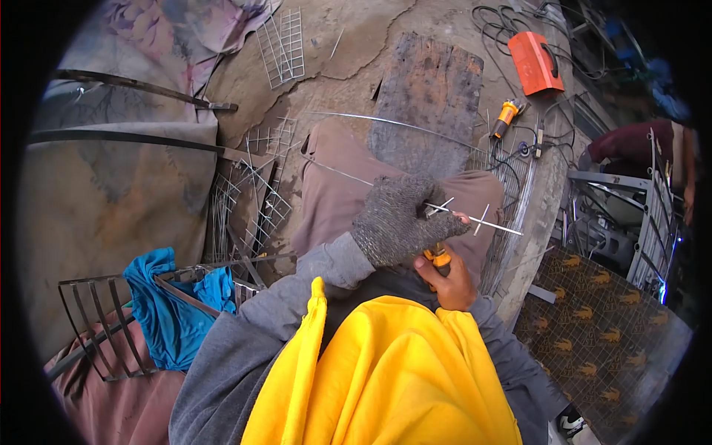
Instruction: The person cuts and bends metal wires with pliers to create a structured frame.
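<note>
A dark grey knitted glove covers my left hand [400, 221], its fingers closed round a thin metal rod [498, 227] with short crosspieces. The rod runs from the upper left, behind the glove, out to the right. Just below, my bare right hand [451, 282] is wrapped round a yellow-orange handled tool [437, 258], whose working end is partly hidden by the glove. Both hands are close together over my lap, above the brown cloth of my trousers [334, 185].
Wire grid pieces [282, 46] lie ahead and at left. A weathered board [426, 96] lies ahead. An orange box [532, 63], yellow power tool [506, 119] and cables are at the upper right. Blue cloth [167, 315] hangs on a metal frame at left; a person's sleeve [630, 150] shows at right.
</note>
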`<state>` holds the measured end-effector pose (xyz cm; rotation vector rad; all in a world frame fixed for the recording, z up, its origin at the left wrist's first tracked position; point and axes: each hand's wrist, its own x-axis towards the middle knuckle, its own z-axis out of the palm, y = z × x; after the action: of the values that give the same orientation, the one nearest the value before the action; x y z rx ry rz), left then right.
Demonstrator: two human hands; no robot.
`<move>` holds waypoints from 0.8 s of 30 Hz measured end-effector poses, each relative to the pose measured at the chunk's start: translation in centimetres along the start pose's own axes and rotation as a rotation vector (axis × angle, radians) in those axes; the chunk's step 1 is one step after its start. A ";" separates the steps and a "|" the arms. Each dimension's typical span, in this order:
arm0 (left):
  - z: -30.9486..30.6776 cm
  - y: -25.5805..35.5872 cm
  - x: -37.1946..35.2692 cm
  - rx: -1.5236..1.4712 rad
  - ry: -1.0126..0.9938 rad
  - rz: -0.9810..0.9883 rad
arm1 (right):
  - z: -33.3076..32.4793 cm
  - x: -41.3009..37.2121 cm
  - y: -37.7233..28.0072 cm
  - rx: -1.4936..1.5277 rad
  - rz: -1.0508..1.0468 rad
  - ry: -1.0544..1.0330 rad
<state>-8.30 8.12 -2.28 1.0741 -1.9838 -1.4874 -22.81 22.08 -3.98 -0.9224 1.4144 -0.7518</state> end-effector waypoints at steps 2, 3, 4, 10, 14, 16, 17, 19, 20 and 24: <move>0.3 -0.6 0.0 -0.026 0.042 0.019 | -0.5 0.1 -0.7 0.055 0.044 -0.055; 0.2 -0.6 0.0 -0.027 0.037 0.019 | -0.7 0.2 -0.9 0.107 0.088 -0.112; 0.0 -0.4 0.0 -0.023 0.024 0.016 | -1.2 0.4 -0.8 0.108 0.088 -0.111; -0.4 0.6 0.0 -0.009 0.066 -0.031 | -2.3 1.3 0.2 0.504 0.192 -0.485; -0.1 -0.3 -0.1 -0.031 0.041 -0.082 | -2.2 1.5 0.6 0.669 0.192 -0.532; 0.0 -1.1 0.1 -0.075 0.031 -0.105 | -2.2 1.5 0.5 0.650 0.182 -0.527; 0.0 -1.4 0.2 -0.120 0.024 -0.129 | -2.2 1.5 0.1 0.539 0.201 -0.486; -0.1 -1.5 0.3 -0.131 0.026 -0.155 | -2.0 1.4 0.0 0.428 0.218 -0.444; -0.2 -1.5 0.2 -0.143 0.031 -0.182 | -1.7 1.3 0.4 0.289 0.199 -0.346; 0.3 -1.6 0.3 -0.107 0.070 -0.158 | 0.5 1.8 1.8 -0.394 -0.245 0.277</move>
<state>-8.20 7.83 -3.94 1.2433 -1.7856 -1.5940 -22.41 21.39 -6.46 -1.3543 1.7516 -0.8204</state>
